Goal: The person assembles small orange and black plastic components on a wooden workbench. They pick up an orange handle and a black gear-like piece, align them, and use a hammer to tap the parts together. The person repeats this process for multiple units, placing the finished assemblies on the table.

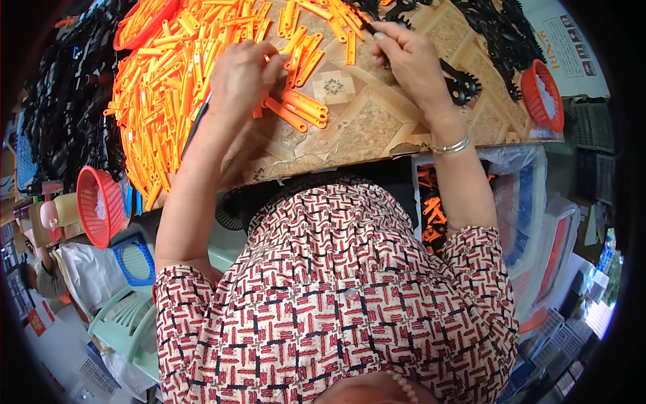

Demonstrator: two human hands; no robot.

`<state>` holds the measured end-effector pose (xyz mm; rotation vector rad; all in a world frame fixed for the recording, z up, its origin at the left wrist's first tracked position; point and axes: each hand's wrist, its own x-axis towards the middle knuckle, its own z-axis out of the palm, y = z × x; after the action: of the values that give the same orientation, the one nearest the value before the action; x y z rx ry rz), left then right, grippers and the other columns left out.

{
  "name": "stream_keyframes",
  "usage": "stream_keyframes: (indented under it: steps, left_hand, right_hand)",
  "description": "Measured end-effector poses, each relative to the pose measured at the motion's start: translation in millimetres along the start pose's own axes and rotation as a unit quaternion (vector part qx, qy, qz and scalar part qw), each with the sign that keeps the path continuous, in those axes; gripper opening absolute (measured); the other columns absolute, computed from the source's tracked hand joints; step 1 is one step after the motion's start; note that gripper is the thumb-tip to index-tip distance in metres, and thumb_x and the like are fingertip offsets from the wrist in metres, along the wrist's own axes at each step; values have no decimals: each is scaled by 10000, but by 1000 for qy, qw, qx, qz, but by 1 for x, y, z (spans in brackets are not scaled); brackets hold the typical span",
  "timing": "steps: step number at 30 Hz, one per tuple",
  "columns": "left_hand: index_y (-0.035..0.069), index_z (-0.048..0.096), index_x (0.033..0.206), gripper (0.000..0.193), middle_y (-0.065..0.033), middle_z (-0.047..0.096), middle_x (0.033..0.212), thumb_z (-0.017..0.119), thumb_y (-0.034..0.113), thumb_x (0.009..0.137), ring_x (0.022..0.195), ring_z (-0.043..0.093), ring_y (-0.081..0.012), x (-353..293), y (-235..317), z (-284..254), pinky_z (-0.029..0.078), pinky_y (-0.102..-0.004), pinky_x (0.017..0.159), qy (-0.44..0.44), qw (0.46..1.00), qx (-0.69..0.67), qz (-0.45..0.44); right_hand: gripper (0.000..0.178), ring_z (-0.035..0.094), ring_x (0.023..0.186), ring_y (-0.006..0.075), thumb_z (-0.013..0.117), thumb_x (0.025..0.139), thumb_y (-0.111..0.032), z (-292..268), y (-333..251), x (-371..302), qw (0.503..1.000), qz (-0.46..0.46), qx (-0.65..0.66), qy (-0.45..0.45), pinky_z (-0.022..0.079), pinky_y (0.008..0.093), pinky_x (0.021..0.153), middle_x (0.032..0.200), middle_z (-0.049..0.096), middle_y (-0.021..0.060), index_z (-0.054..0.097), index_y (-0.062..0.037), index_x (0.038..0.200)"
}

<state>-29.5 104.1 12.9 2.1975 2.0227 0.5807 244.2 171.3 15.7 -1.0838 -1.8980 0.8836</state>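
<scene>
My left hand [243,79] is over the right side of a heap of long orange plastic pieces [168,101], fingers curled together. What they hold, if anything, is hidden under the hand. Several loose orange pieces [304,108] lie just right of it. My right hand [409,64] is closed on a slim black plastic part [367,25] that sticks out at the fingertips toward the far side. Beside the right wrist lies a black part with a toothed round end [463,87], partly covered by the hand. A dark, thin rod [195,124] shows beside my left forearm.
Black parts pile up at the far right [494,34] and far left [70,108]. Red baskets stand at the right [542,94], left [101,205] and far left [145,23]. Below the table's [363,124] worn front edge, a box holds orange and black parts [433,209].
</scene>
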Motion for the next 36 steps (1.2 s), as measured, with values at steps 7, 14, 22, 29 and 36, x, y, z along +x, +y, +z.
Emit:
stream_keyframes:
  steps: [7,14,22,29,36]
  left_hand:
    - [102,707,1002,272,-110,718,965,735,357,914,951,679,-312,3,16,19,518,-451,801,67,993,98,22]
    - [91,672,1210,245,-75,663,810,649,243,1020,724,650,-206,-1,7,13,496,-325,654,93,980,-176,-2]
    - [35,723,1119,195,-60,598,877,690,166,980,799,586,-175,-29,37,-27,467,-297,696,-3,954,-264,144]
    - [64,729,1073,192,-71,593,881,755,92,885,780,600,-220,-36,38,-34,500,-340,688,-20,948,-223,225]
    - [82,742,1069,227,-74,564,830,780,72,845,747,594,-233,-44,41,-36,486,-340,650,-31,955,-185,230]
  right_hand:
    - [237,632,616,64,626,1030,-172,18,-18,-34,909,201,354,-86,533,201,586,745,667,5,738,21,1114]
    - [259,649,575,116,602,1032,-151,16,-16,-49,840,270,450,-137,541,236,535,738,675,47,714,67,1117]
    - [256,640,553,119,614,1019,-156,12,-12,-57,798,271,482,-239,529,230,520,721,675,70,711,64,1107]
    - [250,628,532,99,644,993,-138,11,-24,-60,791,298,461,-271,507,205,499,711,678,66,692,67,1128]
    - [221,608,520,74,647,989,-119,16,-22,-62,790,292,443,-307,488,195,489,677,661,37,699,60,1108]
